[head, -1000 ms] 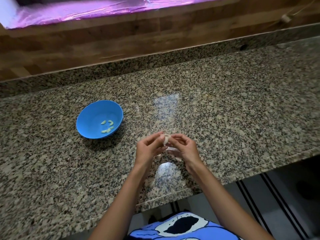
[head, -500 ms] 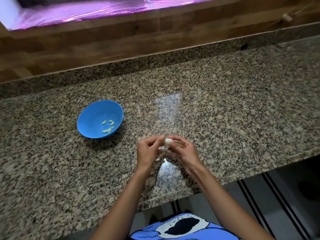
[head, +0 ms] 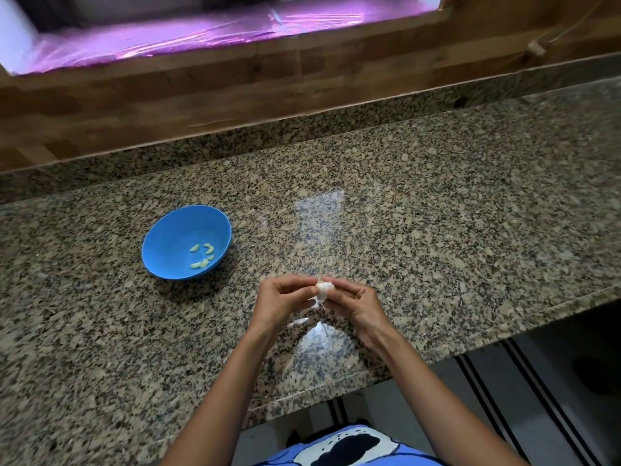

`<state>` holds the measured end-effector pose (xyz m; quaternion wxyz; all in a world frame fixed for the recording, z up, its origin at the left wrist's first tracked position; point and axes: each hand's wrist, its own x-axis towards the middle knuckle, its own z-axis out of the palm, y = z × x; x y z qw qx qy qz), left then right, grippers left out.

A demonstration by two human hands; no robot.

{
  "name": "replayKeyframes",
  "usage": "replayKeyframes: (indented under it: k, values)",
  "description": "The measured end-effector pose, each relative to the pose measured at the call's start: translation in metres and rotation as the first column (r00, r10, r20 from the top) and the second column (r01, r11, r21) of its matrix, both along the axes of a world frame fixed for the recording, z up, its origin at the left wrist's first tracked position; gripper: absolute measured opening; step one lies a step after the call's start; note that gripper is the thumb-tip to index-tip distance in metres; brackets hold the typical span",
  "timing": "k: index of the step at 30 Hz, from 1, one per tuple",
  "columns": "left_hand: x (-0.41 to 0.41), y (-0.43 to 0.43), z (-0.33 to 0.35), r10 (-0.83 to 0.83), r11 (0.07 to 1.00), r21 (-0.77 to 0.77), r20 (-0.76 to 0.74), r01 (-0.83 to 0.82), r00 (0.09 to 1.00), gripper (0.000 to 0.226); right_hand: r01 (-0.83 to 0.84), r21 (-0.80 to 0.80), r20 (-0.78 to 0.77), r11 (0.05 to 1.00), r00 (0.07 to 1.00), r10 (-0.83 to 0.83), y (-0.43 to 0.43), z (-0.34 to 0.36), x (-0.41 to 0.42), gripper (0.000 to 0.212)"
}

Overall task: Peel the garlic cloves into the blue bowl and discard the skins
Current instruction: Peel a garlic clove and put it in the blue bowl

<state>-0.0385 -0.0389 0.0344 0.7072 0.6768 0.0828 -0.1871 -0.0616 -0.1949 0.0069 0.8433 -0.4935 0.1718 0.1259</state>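
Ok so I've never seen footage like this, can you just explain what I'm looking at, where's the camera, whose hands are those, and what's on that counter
No machine here: a person works with two bare hands. The one camera sits on their head, looking forward and down, so the arms reach in from the bottom of the picture. The left hand and right hand meet over a speckled granite counter and pinch a piece of white garlic between their fingertips, with papery skin hanging off it. A scrap of skin seems to lie on the counter just below. To the left stands a blue bowl holding a few pale peeled cloves. Behind the counter is a wooden wall under a purple-lit window.
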Motion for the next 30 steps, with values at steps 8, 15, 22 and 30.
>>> replayKeyframes:
  k: [8, 15, 22, 30]
  values:
    - [-0.001, 0.003, -0.003, 0.013, 0.993, -0.111, -0.148, -0.03, 0.989, 0.024, -0.062, -0.021, 0.021, 0.998, 0.998, 0.063, -0.001, 0.003, 0.007, 0.03]
    - [0.005, 0.005, -0.003, -0.019, 0.993, -0.121, -0.175, -0.002, 0.984, 0.02, -0.118, -0.068, 0.053, 0.991, 0.991, 0.122, -0.001, 0.001, 0.011, 0.032]
    - [-0.002, 0.0, -0.008, 0.004, 0.99, 0.138, 0.019, -0.007, 1.0, 0.011, -0.118, -0.092, 0.054, 0.989, 0.991, 0.124, 0.008, -0.006, 0.01, 0.026]
    - [-0.012, -0.005, -0.018, 0.277, 0.959, -0.02, -0.127, -0.282, 0.952, 0.023, 0.016, -0.019, -0.032, 1.0, 0.999, -0.017, 0.018, -0.01, 0.013, 0.026]
